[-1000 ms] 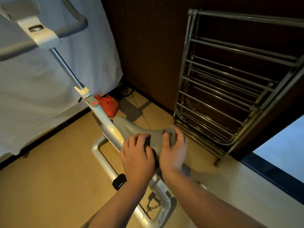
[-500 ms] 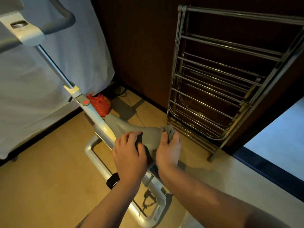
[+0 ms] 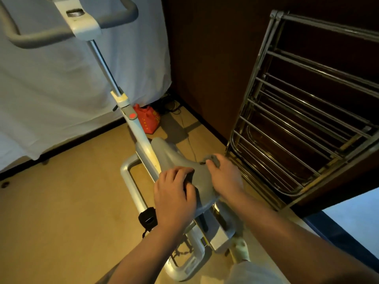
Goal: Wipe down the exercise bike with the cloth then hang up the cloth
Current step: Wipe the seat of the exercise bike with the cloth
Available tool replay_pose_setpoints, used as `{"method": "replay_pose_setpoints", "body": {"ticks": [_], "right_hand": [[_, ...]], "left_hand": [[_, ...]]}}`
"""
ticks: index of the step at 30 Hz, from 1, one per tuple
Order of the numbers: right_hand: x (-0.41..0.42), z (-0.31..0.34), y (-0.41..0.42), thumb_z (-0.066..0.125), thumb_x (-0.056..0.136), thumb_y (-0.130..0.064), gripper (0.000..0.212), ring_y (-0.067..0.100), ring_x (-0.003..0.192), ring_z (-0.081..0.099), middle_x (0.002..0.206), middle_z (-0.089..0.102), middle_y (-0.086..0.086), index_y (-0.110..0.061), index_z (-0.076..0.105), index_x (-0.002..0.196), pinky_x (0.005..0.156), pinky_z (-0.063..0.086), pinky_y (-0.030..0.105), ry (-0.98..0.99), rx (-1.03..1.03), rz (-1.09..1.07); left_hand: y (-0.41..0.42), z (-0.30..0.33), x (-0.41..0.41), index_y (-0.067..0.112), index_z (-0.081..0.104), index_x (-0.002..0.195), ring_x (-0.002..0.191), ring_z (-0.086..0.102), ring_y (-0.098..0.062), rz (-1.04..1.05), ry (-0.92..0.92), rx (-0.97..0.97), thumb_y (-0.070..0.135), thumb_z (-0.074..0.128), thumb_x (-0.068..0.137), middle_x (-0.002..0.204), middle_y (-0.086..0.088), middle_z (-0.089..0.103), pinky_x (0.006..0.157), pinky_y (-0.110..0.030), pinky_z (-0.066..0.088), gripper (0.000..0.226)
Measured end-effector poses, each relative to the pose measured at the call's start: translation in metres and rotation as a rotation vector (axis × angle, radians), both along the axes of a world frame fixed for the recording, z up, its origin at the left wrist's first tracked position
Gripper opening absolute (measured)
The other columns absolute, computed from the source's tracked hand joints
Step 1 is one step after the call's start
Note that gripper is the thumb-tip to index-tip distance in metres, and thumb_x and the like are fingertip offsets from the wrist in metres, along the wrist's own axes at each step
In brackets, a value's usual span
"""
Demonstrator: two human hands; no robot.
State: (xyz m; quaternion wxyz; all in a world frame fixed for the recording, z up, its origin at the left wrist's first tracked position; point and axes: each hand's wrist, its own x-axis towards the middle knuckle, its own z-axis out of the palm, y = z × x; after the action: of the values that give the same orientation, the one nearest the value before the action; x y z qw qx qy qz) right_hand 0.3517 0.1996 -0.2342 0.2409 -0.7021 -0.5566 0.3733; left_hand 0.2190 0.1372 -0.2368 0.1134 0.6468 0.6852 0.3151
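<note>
The exercise bike's grey saddle (image 3: 174, 158) sits below me, with its white frame post (image 3: 141, 138) rising to the grey handlebars (image 3: 114, 19) at the top left. My left hand (image 3: 174, 193) grips the saddle's left rear edge. On the saddle's right side, my right hand (image 3: 223, 175) presses a small grey cloth (image 3: 212, 158); only a bunched corner of it shows beyond my fingers. A folded metal drying rack (image 3: 307, 111) leans against the dark wall to the right.
A white sheet (image 3: 61, 83) hangs at the left behind the bike. A red object (image 3: 148, 119) and cables lie on the floor by the wall corner. The bike's white base loop (image 3: 131, 181) and a black pedal (image 3: 147, 219) are below the saddle. My foot (image 3: 240, 250) stands at the bike's rear.
My right hand has shifted slightly along the saddle's right side with the cloth. The view has tilted, bringing the handlebars further into the frame. My left hand has kept its hold.
</note>
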Motion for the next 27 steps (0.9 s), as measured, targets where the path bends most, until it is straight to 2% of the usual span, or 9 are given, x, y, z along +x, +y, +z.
{"method": "replay_pose_setpoints", "body": {"ticks": [3, 7, 8, 12, 16, 18, 20, 22, 27], "right_hand": [[-0.001, 0.006, 0.008, 0.040, 0.099, -0.040, 0.029, 0.015, 0.094, 0.055, 0.113, 0.057, -0.002, -0.028, 0.050, 0.123, 0.080, 0.049, 0.034, -0.102, -0.055, 0.117], [-0.001, 0.009, -0.025, 0.040, 0.099, -0.039, 0.035, 0.011, 0.108, 0.048, 0.126, 0.043, -0.011, -0.035, 0.042, 0.134, 0.080, 0.044, 0.026, -0.137, 0.224, 0.267], [-0.001, 0.006, -0.015, 0.040, 0.099, -0.039, 0.034, 0.012, 0.107, 0.050, 0.125, 0.046, -0.009, -0.033, 0.044, 0.132, 0.083, 0.047, 0.031, -0.114, 0.223, 0.268], [-0.001, 0.002, 0.032, 0.039, 0.099, -0.040, 0.032, 0.020, 0.092, 0.060, 0.106, 0.061, 0.000, -0.027, 0.052, 0.125, 0.084, 0.053, 0.045, -0.057, -0.111, 0.268], [0.005, 0.008, 0.003, 0.042, 0.098, -0.039, 0.036, 0.019, 0.106, 0.055, 0.125, 0.048, -0.005, -0.030, 0.045, 0.133, 0.087, 0.049, 0.038, -0.097, 0.064, 0.391], [0.009, 0.003, 0.009, 0.043, 0.097, -0.040, 0.028, 0.019, 0.099, 0.058, 0.117, 0.056, -0.005, -0.030, 0.053, 0.121, 0.085, 0.051, 0.042, -0.018, 0.070, 0.372], [0.009, 0.000, 0.031, 0.045, 0.095, -0.041, 0.021, 0.020, 0.088, 0.062, 0.099, 0.064, 0.000, -0.029, 0.060, 0.103, 0.084, 0.053, 0.047, 0.115, -0.099, 0.303], [0.009, 0.002, 0.041, 0.046, 0.094, -0.040, 0.021, 0.021, 0.086, 0.062, 0.095, 0.066, 0.003, -0.028, 0.062, 0.100, 0.085, 0.053, 0.047, 0.177, -0.234, 0.290], [0.013, 0.005, 0.022, 0.043, 0.098, -0.040, 0.026, 0.019, 0.097, 0.056, 0.108, 0.051, -0.009, -0.031, 0.049, 0.122, 0.084, 0.048, 0.037, -0.004, -0.018, 0.473]], "left_hand": [[0.002, 0.006, 0.000, 0.033, 0.060, 0.109, 0.095, 0.038, -0.003, 0.000, 0.021, -0.026, 0.029, 0.040, 0.085, 0.100, 0.020, 0.049, 0.086, -0.033, 0.041, 0.031], [0.024, 0.021, -0.001, 0.036, 0.064, 0.096, 0.095, 0.042, -0.004, 0.065, -0.016, -0.122, 0.023, 0.053, 0.088, 0.093, 0.019, 0.050, 0.084, -0.029, 0.036, 0.018], [0.030, 0.023, 0.001, 0.036, 0.064, 0.093, 0.096, 0.043, -0.005, 0.095, -0.024, -0.128, 0.024, 0.054, 0.088, 0.091, 0.018, 0.051, 0.083, -0.029, 0.037, 0.016], [0.031, 0.019, 0.014, 0.037, 0.056, 0.093, 0.094, 0.033, -0.003, 0.172, 0.028, -0.142, 0.030, 0.050, 0.087, 0.093, 0.017, 0.045, 0.084, -0.028, 0.027, 0.011], [0.027, 0.016, 0.014, 0.040, 0.050, 0.085, 0.086, 0.036, -0.003, 0.199, -0.012, -0.087, 0.025, 0.053, 0.085, 0.086, 0.020, 0.044, 0.077, -0.025, 0.025, 0.015], [0.029, 0.015, 0.013, 0.038, 0.053, 0.084, 0.085, 0.042, -0.006, 0.228, -0.041, -0.077, 0.022, 0.055, 0.084, 0.085, 0.018, 0.048, 0.077, -0.027, 0.031, 0.016], [0.030, 0.014, 0.014, 0.037, 0.056, 0.084, 0.086, 0.045, -0.007, 0.239, -0.024, -0.082, 0.023, 0.054, 0.084, 0.086, 0.017, 0.050, 0.077, -0.029, 0.036, 0.014], [0.029, 0.014, 0.016, 0.035, 0.059, 0.085, 0.087, 0.044, -0.007, 0.245, -0.022, -0.083, 0.023, 0.054, 0.084, 0.088, 0.016, 0.052, 0.077, -0.030, 0.038, 0.013], [0.029, 0.011, 0.017, 0.026, 0.060, 0.089, 0.090, 0.041, -0.007, 0.363, 0.010, -0.046, 0.021, 0.058, 0.084, 0.094, 0.012, 0.051, 0.074, -0.026, 0.034, 0.007]]}}
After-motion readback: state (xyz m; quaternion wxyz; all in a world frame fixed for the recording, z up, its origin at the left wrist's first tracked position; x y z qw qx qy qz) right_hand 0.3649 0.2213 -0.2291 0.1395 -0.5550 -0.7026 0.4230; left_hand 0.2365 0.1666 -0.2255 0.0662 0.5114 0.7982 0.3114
